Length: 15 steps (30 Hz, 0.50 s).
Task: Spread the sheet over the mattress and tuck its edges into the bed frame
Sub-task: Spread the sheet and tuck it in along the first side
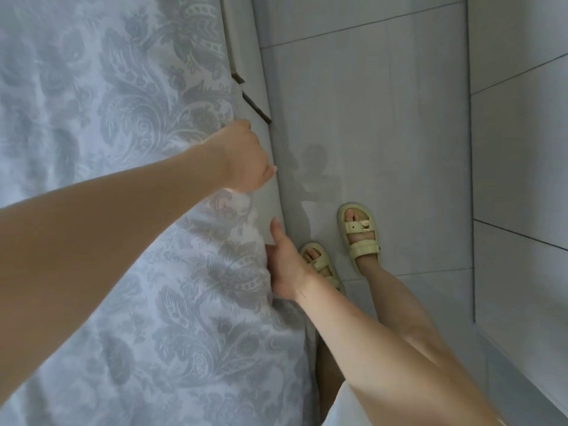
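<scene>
head view, looking down along the bed edge. lower right of the frame: my right forearm runs up to my right hand (pixel 287 269) at lower centre, which lies against the side of the bed with the thumb pointing up along the pale frame panel; the other fingers go in behind the hanging edge of the sheet (pixel 129 302) and i cannot tell whether they are spread or curled. just right of that hand, my two feet in pale yellow sandals (pixel 359 238) stand on the grey tiled floor (pixel 384 118). from the left edge my left forearm crosses over the sheet to my left hand (pixel 246 158) at centre, fingers curled down and pressed together over the sheet's edge, where it meets the bed frame (pixel 267 186). the sheet, pale blue with a grey floral pattern, covers the left half of the frame from bottom to top, lying over the mattress. upper centre: the frame panel continues upward, with two short dark gaps (pixel 256 107) along it.
</scene>
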Available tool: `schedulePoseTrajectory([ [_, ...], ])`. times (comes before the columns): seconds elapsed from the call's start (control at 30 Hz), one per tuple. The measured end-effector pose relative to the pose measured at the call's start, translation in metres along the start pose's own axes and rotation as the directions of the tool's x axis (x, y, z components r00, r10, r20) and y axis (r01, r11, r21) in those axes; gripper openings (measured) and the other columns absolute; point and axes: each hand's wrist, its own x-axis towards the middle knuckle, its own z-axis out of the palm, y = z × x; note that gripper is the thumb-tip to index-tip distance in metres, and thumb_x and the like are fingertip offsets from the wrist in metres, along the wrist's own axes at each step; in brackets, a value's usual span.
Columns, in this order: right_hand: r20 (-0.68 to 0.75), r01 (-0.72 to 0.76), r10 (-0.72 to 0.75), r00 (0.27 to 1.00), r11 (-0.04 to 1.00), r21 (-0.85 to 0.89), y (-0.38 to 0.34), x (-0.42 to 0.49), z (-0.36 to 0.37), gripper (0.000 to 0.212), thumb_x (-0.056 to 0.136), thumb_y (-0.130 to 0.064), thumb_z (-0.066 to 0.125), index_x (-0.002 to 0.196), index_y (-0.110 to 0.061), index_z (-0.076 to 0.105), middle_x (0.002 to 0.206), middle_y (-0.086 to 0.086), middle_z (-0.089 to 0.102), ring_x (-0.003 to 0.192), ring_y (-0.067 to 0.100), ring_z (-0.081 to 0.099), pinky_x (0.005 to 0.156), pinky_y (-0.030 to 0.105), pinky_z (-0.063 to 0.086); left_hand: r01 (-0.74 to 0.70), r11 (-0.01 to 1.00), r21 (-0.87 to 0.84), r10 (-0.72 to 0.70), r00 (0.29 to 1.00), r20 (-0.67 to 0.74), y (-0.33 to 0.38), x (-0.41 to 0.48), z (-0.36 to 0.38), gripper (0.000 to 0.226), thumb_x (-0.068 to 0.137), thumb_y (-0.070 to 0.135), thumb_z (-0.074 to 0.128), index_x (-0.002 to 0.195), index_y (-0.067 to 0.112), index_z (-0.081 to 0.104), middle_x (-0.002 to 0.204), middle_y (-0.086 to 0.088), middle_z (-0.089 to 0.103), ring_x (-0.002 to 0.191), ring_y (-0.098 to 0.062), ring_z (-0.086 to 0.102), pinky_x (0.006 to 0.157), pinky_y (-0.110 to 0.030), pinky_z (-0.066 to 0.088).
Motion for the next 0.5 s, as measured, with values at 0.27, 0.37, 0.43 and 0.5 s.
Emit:
schedulePoseTrajectory([
  [0.27, -0.007, 0.032, -0.033, 0.999, 0.985, -0.172, 0.032, -0.006, -0.007, 0.075, 0.086, -0.075, 0.021, 0.118, -0.023, 0.065, 0.113, 0.004, 0.070, 0.103, 0.018, 0.066, 0.085, 0.032, 0.054, 0.103, 0.995, -0.013, -0.103, 0.994, 0.047, 0.012, 0.004, 0.003, 0.055, 0.100, 0.037, 0.011, 0.054, 0.018, 0.035, 0.055, 0.000, 0.035, 0.053, -0.015, 0.029, 0.091, -0.034, 0.033],
  [0.37, -0.035, -0.058, 0.051, 0.998, 0.973, -0.224, 0.022, -0.008, -0.012, 0.089, 0.083, -0.078, 0.011, 0.128, -0.015, 0.056, 0.126, 0.005, 0.061, 0.117, 0.022, 0.057, 0.096, 0.037, 0.046, 0.185, 0.960, -0.210, -0.201, 0.978, -0.056, 0.012, -0.001, 0.000, 0.056, 0.100, 0.038, 0.016, 0.057, 0.013, 0.041, 0.055, -0.003, 0.040, 0.058, -0.021, 0.037, 0.087, -0.036, 0.036],
  [0.43, -0.166, -0.019, -0.030, 0.986, 0.957, -0.289, 0.020, -0.022, -0.025, 0.089, 0.086, -0.074, 0.008, 0.125, -0.012, 0.058, 0.117, 0.001, 0.065, 0.109, 0.021, 0.060, 0.083, 0.034, 0.049, 0.179, 0.845, -0.503, -0.299, 0.939, -0.169, 0.015, -0.014, -0.001, 0.051, 0.099, 0.038, 0.024, 0.068, 0.008, 0.051, 0.063, -0.007, 0.050, 0.069, -0.026, 0.048, 0.080, -0.037, 0.040],
  [0.5, -0.336, 0.045, -0.212, 0.918, 0.895, -0.443, 0.016, -0.039, -0.038, 0.082, 0.092, -0.066, 0.009, 0.112, -0.010, 0.065, 0.104, 0.005, 0.071, 0.094, 0.019, 0.066, 0.080, 0.032, 0.052, 0.124, 0.692, -0.711, -0.413, 0.876, -0.248, 0.018, -0.031, 0.000, 0.044, 0.098, 0.036, 0.033, 0.084, 0.004, 0.061, 0.080, -0.011, 0.060, 0.085, -0.028, 0.053, 0.079, -0.039, 0.044],
])
